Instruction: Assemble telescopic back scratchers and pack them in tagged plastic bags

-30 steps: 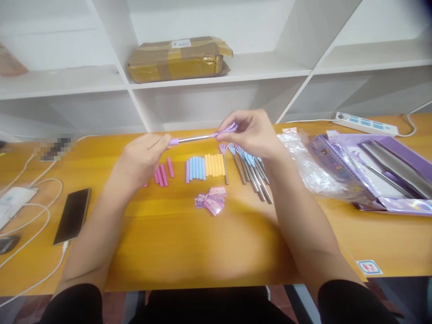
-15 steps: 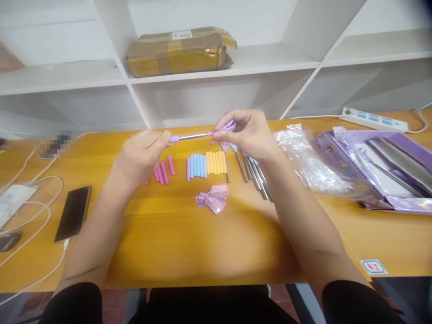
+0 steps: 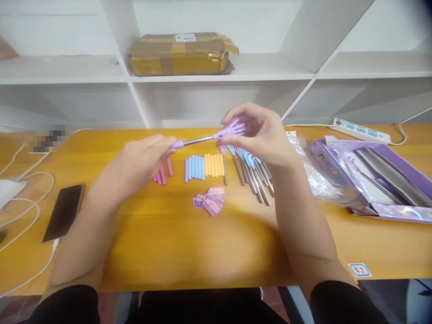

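We see a scratcher [image 3: 199, 141] raised over the far part of the counter [image 3: 168, 252], its metal rod running nearly level between our 2 hands, with the purple claw-shaped head a little higher in view than the other end. Our left hand [image 3: 145, 157] is closed around the purple sleeve at that other end, part of the sleeve showing past our fingers. Our right hand [image 3: 259, 132] curves around the head, thumb below and fingers above; whether it presses on it, we cannot tell.

Below the rod, on the counter, we have a side-by-side row: 1 purple tube [image 3: 186, 170], then blue tubes [image 3: 196, 167], then yellow tubes [image 3: 213, 165]. Loose pink tubes [image 3: 162, 174] lie near our left hand, partly covered by it. Just beside the yellow tubes lies 1 purple-headed scratcher [image 3: 226, 171], and next to it a pile of scratchers [image 3: 255, 177], mostly blue-headed. Nearer us, small pink cards [image 3: 212, 204] overlap.

Farther right we see a clear plastic bag [image 3: 324, 180] against an open purple box [image 3: 398, 153]; well to the left, a phone [image 3: 64, 211] with a white cable.
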The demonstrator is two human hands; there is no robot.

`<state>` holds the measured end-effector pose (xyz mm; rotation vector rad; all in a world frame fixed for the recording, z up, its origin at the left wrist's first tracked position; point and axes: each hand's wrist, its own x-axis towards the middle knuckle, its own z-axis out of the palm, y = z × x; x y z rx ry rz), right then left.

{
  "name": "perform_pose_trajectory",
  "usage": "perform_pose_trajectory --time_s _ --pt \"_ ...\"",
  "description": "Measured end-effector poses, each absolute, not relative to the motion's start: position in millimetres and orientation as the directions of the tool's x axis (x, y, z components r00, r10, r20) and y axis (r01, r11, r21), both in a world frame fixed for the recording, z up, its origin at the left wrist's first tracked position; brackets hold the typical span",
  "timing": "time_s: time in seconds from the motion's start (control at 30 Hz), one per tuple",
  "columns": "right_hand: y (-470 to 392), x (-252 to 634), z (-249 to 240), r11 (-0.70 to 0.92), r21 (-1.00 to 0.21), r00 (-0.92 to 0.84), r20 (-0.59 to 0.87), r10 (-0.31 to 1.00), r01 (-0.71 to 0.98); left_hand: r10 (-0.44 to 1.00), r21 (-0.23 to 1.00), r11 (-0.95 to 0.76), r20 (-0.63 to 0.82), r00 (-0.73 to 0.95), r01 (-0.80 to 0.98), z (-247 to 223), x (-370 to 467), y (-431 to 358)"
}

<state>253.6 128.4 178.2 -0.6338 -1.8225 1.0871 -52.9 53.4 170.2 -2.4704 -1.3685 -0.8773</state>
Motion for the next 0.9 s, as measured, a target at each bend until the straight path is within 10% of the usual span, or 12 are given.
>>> perform_pose_trajectory --time_s 0.2,0.47,0.9 --pt "124 262 184 0.84 -0.504 -0.506 0.682 0.528 0.198 0.808 0.052 -0.492 0.398 0.434 0.869 189 -55 47" --pt "128 245 164 0.906 -0.068 -0.64 0.685 0.348 0.419 0.767 -0.12 -0.431 0.474 0.433 0.894 187 -53 45" --pt "127 234 160 0.857 0.027 -0.577 0.75 0.324 0.515 0.526 -0.297 -0.478 0.657 0.54 0.827 178 -47 54"
